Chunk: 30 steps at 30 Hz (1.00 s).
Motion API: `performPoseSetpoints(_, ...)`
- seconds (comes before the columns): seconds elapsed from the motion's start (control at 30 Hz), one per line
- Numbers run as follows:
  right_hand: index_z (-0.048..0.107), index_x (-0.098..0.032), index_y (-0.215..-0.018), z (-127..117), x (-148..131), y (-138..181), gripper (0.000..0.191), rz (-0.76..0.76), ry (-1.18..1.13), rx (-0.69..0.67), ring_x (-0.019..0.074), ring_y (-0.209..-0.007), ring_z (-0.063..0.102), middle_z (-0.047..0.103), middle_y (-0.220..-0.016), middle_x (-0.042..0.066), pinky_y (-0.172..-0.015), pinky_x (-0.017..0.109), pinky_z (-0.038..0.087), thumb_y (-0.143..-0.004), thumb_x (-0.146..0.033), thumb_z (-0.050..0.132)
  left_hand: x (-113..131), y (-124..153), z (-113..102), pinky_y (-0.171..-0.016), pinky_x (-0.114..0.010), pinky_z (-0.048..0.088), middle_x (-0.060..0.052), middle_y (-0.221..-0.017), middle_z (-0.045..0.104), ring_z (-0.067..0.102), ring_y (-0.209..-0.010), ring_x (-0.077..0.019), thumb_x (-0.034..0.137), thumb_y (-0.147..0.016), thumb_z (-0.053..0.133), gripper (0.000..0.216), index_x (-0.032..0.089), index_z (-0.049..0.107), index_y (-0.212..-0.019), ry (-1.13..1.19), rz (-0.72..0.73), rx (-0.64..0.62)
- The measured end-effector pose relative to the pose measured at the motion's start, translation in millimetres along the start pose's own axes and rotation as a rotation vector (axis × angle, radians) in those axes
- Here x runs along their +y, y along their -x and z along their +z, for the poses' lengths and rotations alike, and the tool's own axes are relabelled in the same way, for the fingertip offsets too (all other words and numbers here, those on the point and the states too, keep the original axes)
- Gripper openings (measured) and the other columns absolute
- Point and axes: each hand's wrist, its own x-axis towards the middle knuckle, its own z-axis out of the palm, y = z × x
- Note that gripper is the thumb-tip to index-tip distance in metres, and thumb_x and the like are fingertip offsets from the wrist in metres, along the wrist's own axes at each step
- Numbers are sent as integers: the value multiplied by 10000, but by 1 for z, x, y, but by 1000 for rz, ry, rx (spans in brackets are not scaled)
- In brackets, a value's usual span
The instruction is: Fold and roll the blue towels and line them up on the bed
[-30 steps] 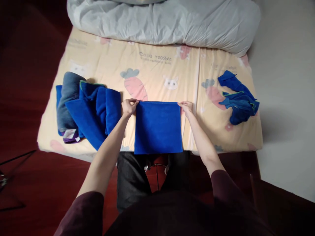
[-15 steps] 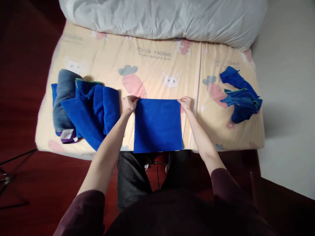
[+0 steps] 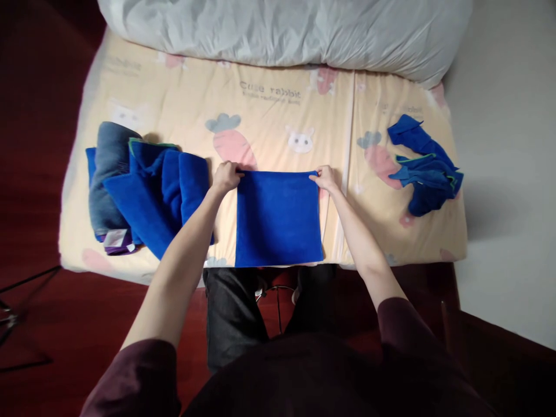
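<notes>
A square blue cloth (image 3: 278,220) lies flat near the front edge of the bed, its near side reaching that edge. My left hand (image 3: 227,176) pinches its far left corner between thumb and fingers. At the far right corner, my right hand (image 3: 325,177) grips the same cloth in a similar pinch. The far edge runs nearly straight between both hands.
On the left lies a heap of blue cloths (image 3: 143,197) with a grey-blue rolled cloth (image 3: 110,179). Crumpled blue cloths (image 3: 428,168) rest at the right. A pale quilt (image 3: 286,32) lies along the back of the patterned bed sheet (image 3: 269,127). A white wall stands right.
Both hands still hold the cloth's far corners. The hands and the cloth's far edge have shifted very slightly away from me; the view has moved a little too.
</notes>
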Motion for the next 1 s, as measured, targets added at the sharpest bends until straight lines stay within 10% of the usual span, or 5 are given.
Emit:
performPoseSetpoints(0.2, 662, -119, -1240, 15, -20, 16, 339, -175, 148, 210, 353, -1323, 521, 624, -1312, 213, -1162, 590, 396, -1021, -328, 510, 45, 24, 15, -1156, -606, 388, -221, -1403, 589, 487, -1386, -394, 340, -991, 480, 423, 147, 617, -1342, 57, -44, 271)
performPoseSetpoints(0.37, 447, -156, -1571, 47, -53, 66, 543, -455, 204, 85, 332, -1580, 264, 368, -1673, 150, -1294, 609, 212, -1073, -365, 400, 80, 61, 47, -1302, -579, 164, -139, -1673, 375, 240, -1592, -336, 443, -1036, 389, 568, 187, 483, -1534, 77, 300, 145)
performPoseSetpoints(0.5, 360, -157, -1634, 53, -40, 80, 607, -510, 252, -56, 254, -1622, 191, 274, -1732, 95, -1341, 527, 132, -1083, -410, 372, 67, 68, 59, -1323, -546, 119, -145, -1708, 308, 176, -1620, -317, 519, -1037, 350, 676, 136, 423, -1589, 87, 249, 116)
performPoseSetpoints(0.67, 261, -104, -1667, 32, -5, 54, 678, -301, 240, 74, 288, -1637, 132, 222, -1739, 141, -1336, 581, 84, -1082, -429, 367, 36, 59, 45, -1333, -533, 67, -181, -1723, 242, 138, -1629, -309, 543, -1035, 345, 757, 69, 332, -1625, 94, 150, 120)
performPoseSetpoints(1.0, 235, -131, -1679, 89, -59, 149, 656, -476, 237, -44, 219, -1640, 116, 224, -1739, 82, -1352, 486, 43, -1061, -295, 381, 102, 142, 63, -1343, -521, 46, -112, -1746, 188, 60, -1639, -261, 408, -1050, 298, 668, 115, 302, -1650, 88, 234, 22)
